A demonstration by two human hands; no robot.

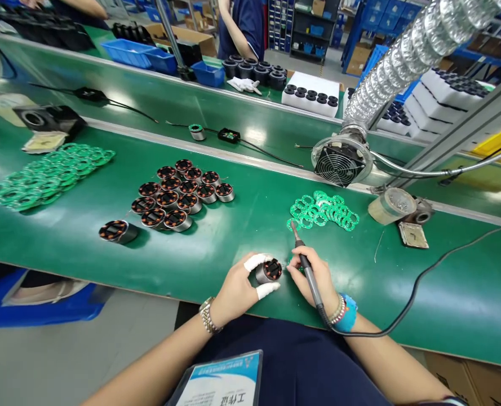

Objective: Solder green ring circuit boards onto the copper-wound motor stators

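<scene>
Presently, the taped fingers (256, 261) of the left hand (237, 286) grip a metal coil (271, 270) at the near side of the bench (250, 217), its wound face turned right. The right hand (324, 286) is closed around a soldering iron (311, 277), tip pointing far, by the green rings (324, 210); whether its fingertips also pinch something cannot be told. Recommended, in judgement: brace the coil steadily, and keep the tip clear of skin and rings. Spare coils (169, 198) stand farther left; a fan (338, 165) sits beyond the rings.

Tilted motor (272, 270) (silver-sided), soldering iron (311, 281)
</scene>
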